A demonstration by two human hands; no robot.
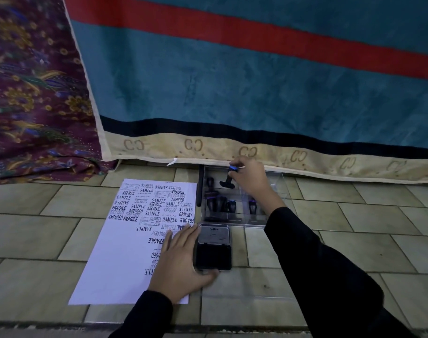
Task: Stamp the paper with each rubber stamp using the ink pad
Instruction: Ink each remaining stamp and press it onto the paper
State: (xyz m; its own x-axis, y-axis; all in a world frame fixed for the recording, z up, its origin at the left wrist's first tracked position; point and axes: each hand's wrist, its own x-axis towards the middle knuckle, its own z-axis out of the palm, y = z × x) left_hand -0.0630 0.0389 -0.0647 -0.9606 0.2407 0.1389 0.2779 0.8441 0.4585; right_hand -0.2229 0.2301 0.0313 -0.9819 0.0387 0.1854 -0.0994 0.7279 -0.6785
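1. Currently my right hand (250, 178) pinches one stamp (228, 182) by its handle. The fingers are curled round the blue top, and the black base points down and left.
2. That stamp is at the far end of the clear case (275, 191). I cannot tell whether its base touches the case floor.
3. The other stamps (219, 203) stand upright in the case's compartments, black bodies with blue bands. There are several in the near row and at least one in the far-left slot.
4. My left hand (181, 262) lies flat on the right edge of the paper (125, 252), fingers straight and slightly spread, pressing it down. The thumb reaches out along the near edge of the ink pad (213, 256), and the fingertips sit by its left side.
5. The ink pad is open on the floor (354, 252), just right of the paper and just near of the case. The dark pad is in the near half, and the hinged silver lid (214, 234) lies back in the far half.
6. The paper lies left of the case. Its far half is crowded with black prints: SAMPLE, FRAGILE, AIR MAIL, EXPRESS, AMENDED, FAX OUT. A few more run down the right edge, partly under my left hand.
7. A dark stick (199, 186) lies between the paper and the case. What it is I cannot tell.
8. At the far side a teal blanket (232, 81) with a red stripe hangs to the floor, with a floral cloth (32, 93) to its left.
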